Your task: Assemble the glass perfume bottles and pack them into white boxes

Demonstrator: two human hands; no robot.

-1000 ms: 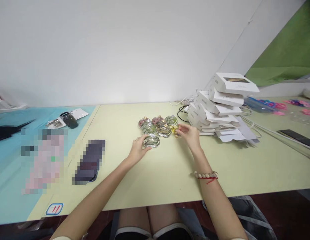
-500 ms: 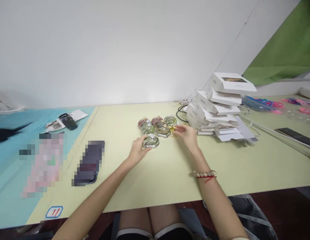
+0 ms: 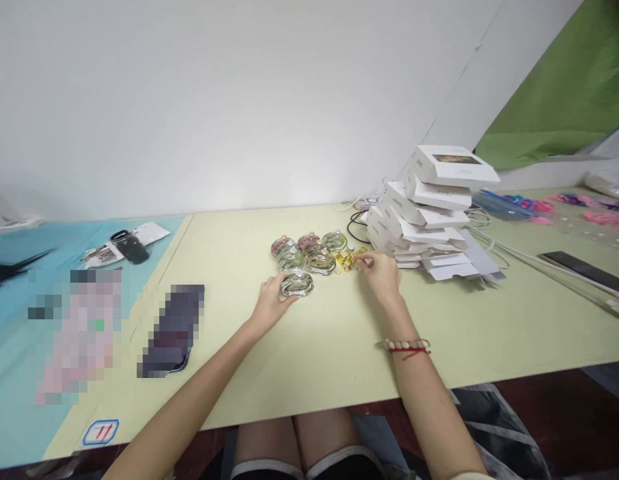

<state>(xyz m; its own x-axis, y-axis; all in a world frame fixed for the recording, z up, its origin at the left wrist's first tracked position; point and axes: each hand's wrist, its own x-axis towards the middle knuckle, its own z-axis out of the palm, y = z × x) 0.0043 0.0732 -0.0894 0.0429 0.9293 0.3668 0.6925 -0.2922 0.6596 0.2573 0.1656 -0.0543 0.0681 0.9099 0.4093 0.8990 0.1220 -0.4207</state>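
Note:
My left hand (image 3: 270,300) grips a flat oval glass bottle (image 3: 298,287) by its left side, thumb below and fingers above; the bottle rests on or just over the table. My right hand (image 3: 383,275) is pinched at the right edge of a small heap of shiny gold pieces (image 3: 345,259). Whatever lies between its fingertips is too small to make out. Just behind the held bottle stand similar ones in a tight group: a greenish bottle (image 3: 290,259), a brownish bottle (image 3: 320,261), a pinkish bottle (image 3: 308,241) and others.
A leaning stack of white boxes (image 3: 424,220) rises to the right of my right hand, cables beside it. On the left lie a blurred-out dark phone-like object (image 3: 172,330), a dark jar (image 3: 130,247) and a blue sheet (image 3: 19,360). A white wall backs the yellowish table (image 3: 329,360).
My right hand has drawn back a little to the right from the gold pieces, leaving more of the heap in sight. My left hand keeps the bottle. The view has shifted slightly.

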